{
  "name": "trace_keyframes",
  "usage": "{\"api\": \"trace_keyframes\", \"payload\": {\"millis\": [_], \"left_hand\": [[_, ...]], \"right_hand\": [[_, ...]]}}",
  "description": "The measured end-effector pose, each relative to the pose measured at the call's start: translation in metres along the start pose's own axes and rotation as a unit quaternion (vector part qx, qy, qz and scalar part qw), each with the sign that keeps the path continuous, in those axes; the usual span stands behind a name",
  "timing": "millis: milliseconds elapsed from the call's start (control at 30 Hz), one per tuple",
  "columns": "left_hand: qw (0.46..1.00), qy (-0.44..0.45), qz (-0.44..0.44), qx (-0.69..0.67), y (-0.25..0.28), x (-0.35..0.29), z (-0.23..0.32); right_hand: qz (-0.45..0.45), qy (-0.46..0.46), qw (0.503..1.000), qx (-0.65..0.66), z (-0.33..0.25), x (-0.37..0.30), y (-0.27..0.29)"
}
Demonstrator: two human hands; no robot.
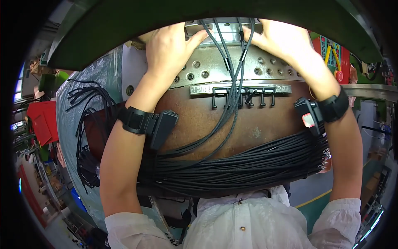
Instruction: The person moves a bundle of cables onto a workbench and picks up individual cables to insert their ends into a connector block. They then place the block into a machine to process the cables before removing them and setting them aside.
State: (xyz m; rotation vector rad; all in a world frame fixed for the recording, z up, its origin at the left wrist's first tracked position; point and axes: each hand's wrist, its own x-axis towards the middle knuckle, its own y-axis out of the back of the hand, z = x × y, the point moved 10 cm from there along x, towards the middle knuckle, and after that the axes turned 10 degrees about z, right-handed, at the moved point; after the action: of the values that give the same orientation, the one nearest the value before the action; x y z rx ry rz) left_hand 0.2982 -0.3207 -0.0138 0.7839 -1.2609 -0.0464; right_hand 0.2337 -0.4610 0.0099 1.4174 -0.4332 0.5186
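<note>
My left hand (pixel 168 47) and my right hand (pixel 284 39) reach to a shiny metal block (pixel 228 28) at the far side of the brown bench. Both thumbs point inward at the block's near edge. The dark green machine rim hides my other fingers, so their grip cannot be made out. Between the thumbs, several black braided cords (pixel 230 74) run over the block and a curved metal plate (pixel 248 62) with bolt holes. They drape across a metal bar (pixel 199 90) with black pegs and curve down left toward a thick bundle of black cords (pixel 232 166).
The dark green machine rim (pixel 207 12) arches over my hands. Loose cord ends (pixel 91 93) hang at the left over plastic sheeting (pixel 68 120). A red control panel (pixel 342 58) with buttons stands at the far right. Black strapped devices (pixel 163 128) sit on my wrists.
</note>
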Motion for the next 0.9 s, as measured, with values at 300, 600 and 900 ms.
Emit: {"api": "trace_keyframes", "payload": {"millis": [300, 600, 900], "left_hand": [[0.999, -0.022, -0.014, -0.044, 0.004, 0.011, 0.008], [0.907, 0.235, -0.268, -0.224, 0.067, -0.019, 0.001], [0.760, 0.477, -0.427, -0.108, 0.194, -0.276, 0.084]], "right_hand": [[0.056, -0.034, 0.998, -0.007, 0.013, -0.011, -0.006], [0.028, -0.064, 0.965, 0.253, 0.007, -0.077, 0.074], [-0.200, -0.423, 0.875, 0.122, 0.023, -0.429, 0.108]]}}
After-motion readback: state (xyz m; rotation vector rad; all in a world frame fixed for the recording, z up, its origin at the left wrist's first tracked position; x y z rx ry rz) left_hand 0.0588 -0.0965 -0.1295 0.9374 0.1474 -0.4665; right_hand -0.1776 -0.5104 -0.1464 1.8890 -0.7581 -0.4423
